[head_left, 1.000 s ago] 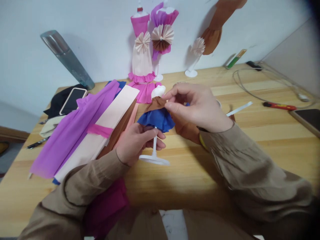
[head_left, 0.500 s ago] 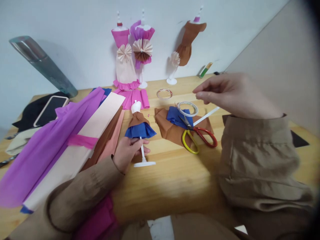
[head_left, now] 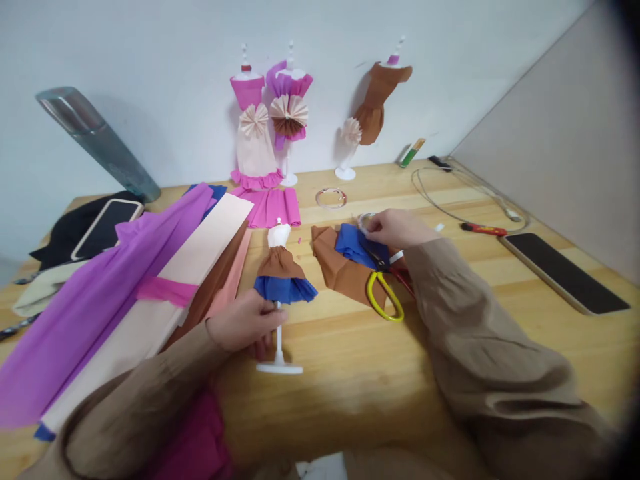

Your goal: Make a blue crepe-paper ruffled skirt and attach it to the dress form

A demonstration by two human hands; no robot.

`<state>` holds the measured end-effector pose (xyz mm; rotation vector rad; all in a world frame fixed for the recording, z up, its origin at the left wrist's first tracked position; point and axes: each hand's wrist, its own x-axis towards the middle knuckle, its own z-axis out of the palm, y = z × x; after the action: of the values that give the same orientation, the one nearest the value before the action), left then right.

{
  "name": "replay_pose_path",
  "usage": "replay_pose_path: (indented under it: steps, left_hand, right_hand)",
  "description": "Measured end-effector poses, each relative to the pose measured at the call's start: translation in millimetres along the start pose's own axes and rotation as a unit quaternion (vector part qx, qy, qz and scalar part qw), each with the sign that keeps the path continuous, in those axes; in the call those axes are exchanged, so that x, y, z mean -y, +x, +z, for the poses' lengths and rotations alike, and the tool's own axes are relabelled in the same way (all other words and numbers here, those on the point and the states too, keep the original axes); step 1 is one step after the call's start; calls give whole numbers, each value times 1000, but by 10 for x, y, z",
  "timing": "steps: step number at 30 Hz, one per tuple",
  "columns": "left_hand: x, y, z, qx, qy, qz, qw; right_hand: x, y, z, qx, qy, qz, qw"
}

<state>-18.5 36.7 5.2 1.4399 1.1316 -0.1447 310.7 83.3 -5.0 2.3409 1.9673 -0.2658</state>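
My left hand (head_left: 245,325) is closed round the thin white stem of a small mannequin stand (head_left: 279,333). The mannequin wears a brown paper top over a blue paper skirt (head_left: 284,288) and stands upright on the wooden table (head_left: 450,373). My right hand (head_left: 395,229) reaches down to a clear tape roll (head_left: 367,221), fingers pinched on its edge. Below that hand lie brown and blue paper scraps (head_left: 345,257) and scissors with a yellow handle (head_left: 384,299).
Long crepe paper sheets in purple, peach and brown (head_left: 135,287) cover the left of the table. Three dressed mannequins (head_left: 280,120) stand by the wall. A phone (head_left: 563,271), a red tool (head_left: 483,229), a cable and another tape ring (head_left: 331,198) lie on the right.
My right hand left the mannequin's top, lifted away to the right, then came down onto the tape roll. My left hand kept hold of the stand's stem throughout.
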Motion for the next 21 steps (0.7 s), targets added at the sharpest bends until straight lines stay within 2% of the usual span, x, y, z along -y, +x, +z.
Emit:
replay_pose_path:
  steps: [3, 5, 7, 9, 11, 12, 14, 15, 17, 18, 19, 21]
  left_hand:
    - [18, -18, -24, 26, 80, 19, 996]
    - [11, -38, -44, 12, 154, 46, 987]
    - [-15, -103, -79, -19, 248, 82, 965]
    - [-58, -228, -129, -44, 327, 113, 937]
    - [-110, -384, -182, -36, 354, 127, 926]
    - [-137, -456, -204, -53, 350, 136, 925]
    - [-186, -546, -231, -106, 281, 190, 935]
    - [-205, -556, -234, -161, 220, 218, 937]
    - [-226, -512, -222, -297, 104, 293, 903]
    - [-229, -470, -209, -332, 49, 322, 885]
    - [-228, -426, -194, -327, 3, 347, 879]
    - [-223, -359, -163, -281, -52, 352, 891]
  right_hand:
    - [4, -16, -39, -27, -4, 15, 1000]
    - [5, -49, -115, -48, 1, 24, 999]
    - [20, -104, -216, -67, 9, 21, 998]
    - [62, -194, -328, -85, 31, -4, 996]
    - [143, -324, -441, -112, 88, -63, 988]
    - [200, -400, -494, -120, 133, -117, 977]
    - [339, -560, -587, -92, 202, -211, 952]
    - [416, -635, -623, -72, 217, -245, 942]
    - [568, -757, -669, -52, 239, -304, 921]
    - [636, -801, -679, -57, 239, -332, 911]
    - [698, -832, -681, -60, 230, -356, 904]
    - [795, -864, -666, -65, 205, -395, 893]
